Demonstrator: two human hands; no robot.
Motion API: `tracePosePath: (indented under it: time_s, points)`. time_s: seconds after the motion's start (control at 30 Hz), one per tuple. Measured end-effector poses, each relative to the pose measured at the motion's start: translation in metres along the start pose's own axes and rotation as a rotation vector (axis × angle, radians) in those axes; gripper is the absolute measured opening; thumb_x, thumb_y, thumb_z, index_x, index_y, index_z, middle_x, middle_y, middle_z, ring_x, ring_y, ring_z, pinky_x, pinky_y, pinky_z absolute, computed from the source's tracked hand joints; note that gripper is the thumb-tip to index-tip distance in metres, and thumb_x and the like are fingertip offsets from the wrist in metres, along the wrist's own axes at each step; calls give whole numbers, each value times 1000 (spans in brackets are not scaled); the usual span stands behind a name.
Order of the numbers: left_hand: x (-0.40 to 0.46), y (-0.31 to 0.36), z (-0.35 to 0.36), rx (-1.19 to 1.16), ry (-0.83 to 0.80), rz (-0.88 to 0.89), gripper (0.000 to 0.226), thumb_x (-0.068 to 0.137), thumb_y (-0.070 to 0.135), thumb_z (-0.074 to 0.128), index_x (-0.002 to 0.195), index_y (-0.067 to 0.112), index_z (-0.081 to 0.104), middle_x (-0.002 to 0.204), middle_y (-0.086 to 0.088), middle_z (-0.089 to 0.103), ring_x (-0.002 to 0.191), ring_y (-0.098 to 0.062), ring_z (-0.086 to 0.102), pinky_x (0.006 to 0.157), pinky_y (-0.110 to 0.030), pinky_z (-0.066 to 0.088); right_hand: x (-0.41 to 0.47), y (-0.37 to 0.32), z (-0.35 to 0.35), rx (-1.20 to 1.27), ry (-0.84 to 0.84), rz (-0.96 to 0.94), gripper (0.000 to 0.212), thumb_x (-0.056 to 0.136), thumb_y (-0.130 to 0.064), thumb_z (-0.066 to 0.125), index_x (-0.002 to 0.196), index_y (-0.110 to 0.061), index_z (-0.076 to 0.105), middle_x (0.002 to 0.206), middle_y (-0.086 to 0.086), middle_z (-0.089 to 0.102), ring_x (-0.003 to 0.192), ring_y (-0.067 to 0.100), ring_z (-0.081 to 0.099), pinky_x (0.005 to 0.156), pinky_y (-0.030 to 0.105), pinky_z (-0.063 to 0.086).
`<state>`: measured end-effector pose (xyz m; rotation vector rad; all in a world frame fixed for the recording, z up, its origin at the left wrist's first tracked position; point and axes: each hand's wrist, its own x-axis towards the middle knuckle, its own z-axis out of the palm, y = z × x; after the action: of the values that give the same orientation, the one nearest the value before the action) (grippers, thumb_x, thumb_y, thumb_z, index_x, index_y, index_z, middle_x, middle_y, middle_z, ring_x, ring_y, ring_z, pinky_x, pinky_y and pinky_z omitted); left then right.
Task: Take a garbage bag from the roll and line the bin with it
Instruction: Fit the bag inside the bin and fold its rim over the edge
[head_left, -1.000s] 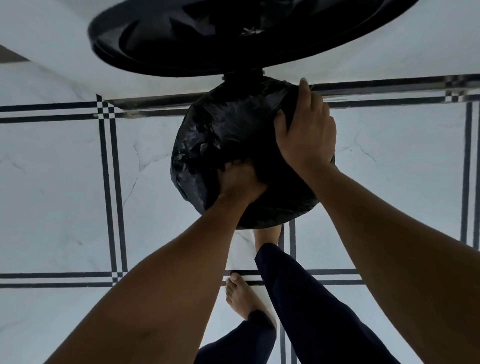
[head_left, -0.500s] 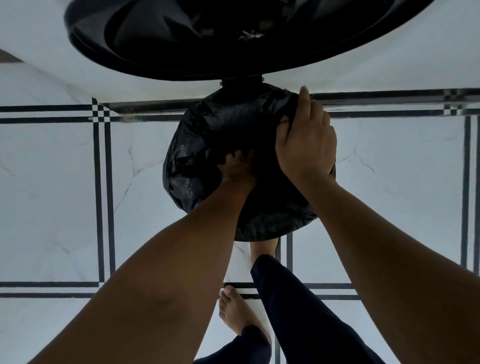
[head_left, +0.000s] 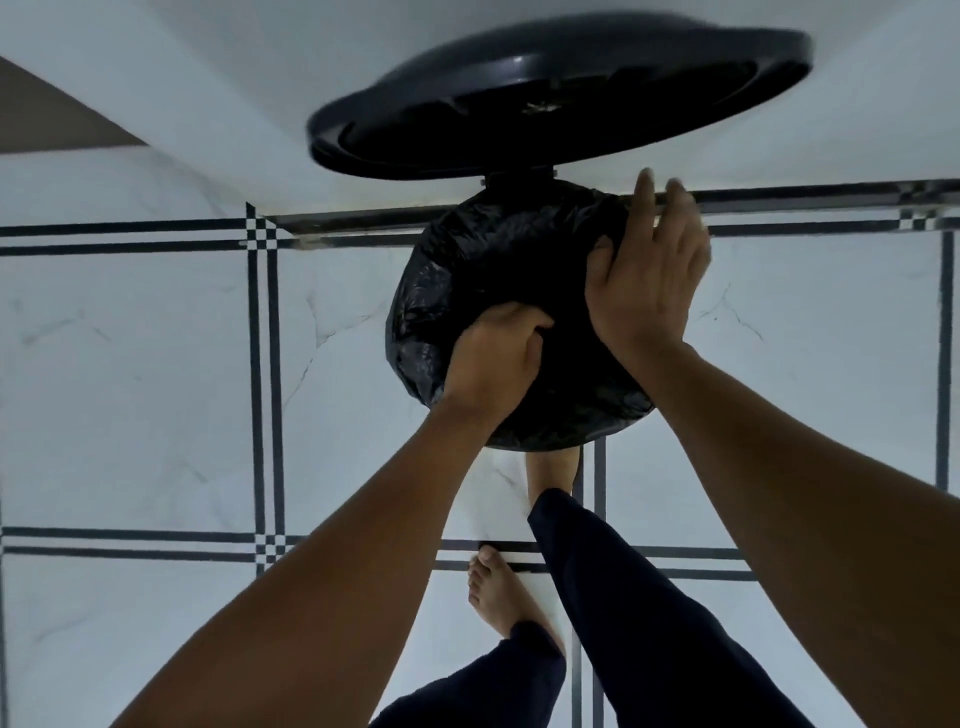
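Observation:
A round bin stands on the floor against the wall, its black lid (head_left: 561, 98) raised on the hinge behind it. A black garbage bag (head_left: 488, 270) is spread over the bin's mouth and hides the rim and walls. My left hand (head_left: 493, 358) grips a fold of the bag at the near left rim, fingers curled into the plastic. My right hand (head_left: 649, 275) lies against the bag at the right rim with its fingers straight and slightly blurred. No roll of bags is in view.
The floor is white marble tile (head_left: 130, 374) with dark double lines. A white wall (head_left: 208, 78) rises behind the bin. One bare foot (head_left: 553, 470) is at the bin's near base, the other foot (head_left: 493, 592) stands further back.
My right hand's fingers have straightened and loosened from the right rim. My left hand has pulled the bag back toward the near rim. The view has shifted, so the lid looks smaller and further right.

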<state>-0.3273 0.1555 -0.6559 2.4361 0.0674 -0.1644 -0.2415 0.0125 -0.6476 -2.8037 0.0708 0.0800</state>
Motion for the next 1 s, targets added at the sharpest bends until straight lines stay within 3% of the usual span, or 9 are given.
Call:
tracePosePath:
  time_s: [0.07,0.17,0.3,0.4,0.5,0.57,0.73,0.87,1.0]
  points:
    - [-15,-3,-10,100,150,46,32,86,7,56,110,13,76,114,-7,71,106,-30,64,90,-47,53,-15,-4,-7,4,58,22,69,97,-34,42,159,-9,26,162,24,28,150,41,26,123,52,18]
    - [-35,-6,-18,184,385,-274,43,94,17,56,136,14,61,140,-13,56,125,-33,51,102,-46,38,-46,-5,-6,100,13,121,70,99,-35,43,159,-7,24,162,23,28,150,39,26,123,52,20]
    - [-31,-10,-15,-295,454,-708,46,107,26,43,149,7,46,146,-14,53,135,-31,46,115,-38,33,-57,0,1,260,-103,370,70,100,-34,46,160,-6,22,159,17,35,147,35,30,120,53,27]
    - [-13,-20,-21,-356,465,-864,42,108,37,32,125,13,62,118,-2,66,111,-26,58,109,-44,40,-37,5,-4,312,-105,451,47,103,-32,43,144,-8,45,141,14,53,132,36,45,108,48,36]
    - [4,-33,-35,-516,426,-1016,31,104,28,35,85,18,58,84,6,55,83,-21,49,89,-39,39,-11,11,-11,343,-198,581,34,104,-30,32,123,-11,54,125,7,61,120,33,54,101,46,35]
    - [14,-43,-46,-560,396,-1050,27,94,22,39,71,20,51,74,7,50,75,-18,45,78,-38,39,2,11,-15,284,-235,648,38,104,-29,28,123,-13,56,126,7,61,122,32,52,102,46,32]
    - [39,-39,-54,-547,370,-847,30,100,21,39,109,8,65,94,7,60,90,-14,55,90,-35,46,14,0,-10,459,-69,481,26,99,-29,34,98,-13,54,97,4,59,96,27,55,88,44,46]
    - [56,-48,-56,-514,186,-896,42,105,40,35,101,11,65,94,-1,65,93,-23,61,91,-39,49,21,6,-6,343,-132,419,35,106,-35,35,115,-7,54,119,14,62,114,35,55,85,41,41]
    - [48,-60,-62,-407,261,-965,55,101,54,33,117,13,65,115,-7,69,109,-29,63,102,-47,48,10,4,-13,257,-33,487,33,102,-25,41,132,-16,53,135,8,54,128,30,46,101,44,36]
